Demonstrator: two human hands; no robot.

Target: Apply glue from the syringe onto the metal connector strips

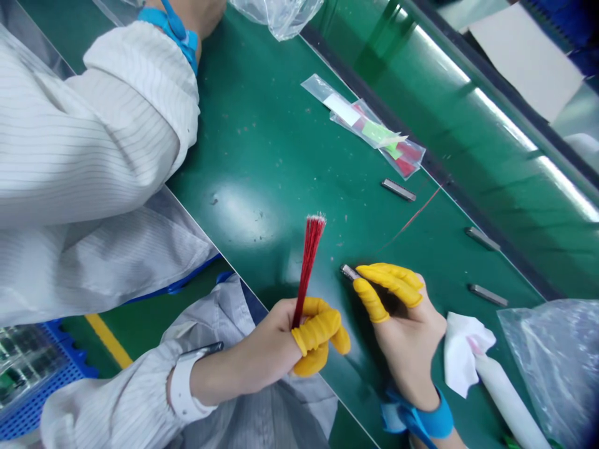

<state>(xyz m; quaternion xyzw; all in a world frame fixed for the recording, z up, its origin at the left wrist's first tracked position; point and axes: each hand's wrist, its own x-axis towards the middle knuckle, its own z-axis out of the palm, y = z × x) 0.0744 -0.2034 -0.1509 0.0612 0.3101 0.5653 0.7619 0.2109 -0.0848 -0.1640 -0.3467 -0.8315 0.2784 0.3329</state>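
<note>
My left hand [304, 337], in yellow finger cots, is closed around a bundle of thin red wires [309, 255]. The bundle stands up from the fist, its pale ends fanned slightly at the top. To its right, my right hand [397, 324] pinches a small dark connector [350, 272] with a metallic face between thumb and fingers, at the green tabletop. Part of that connector is hidden by the fingertips. A single red wire [416, 214] lies beyond the right hand. Another similar connector [398, 189] rests past it.
Two more connectors [482, 239] lie by the bench's raised edge. Plastic bags with red contents [388, 140] are farther back. At right are a white cloth [463, 355], a white tube [510, 399] and a clear bag [556, 362]. A co-worker's striped sleeve [131, 118] reaches in at left.
</note>
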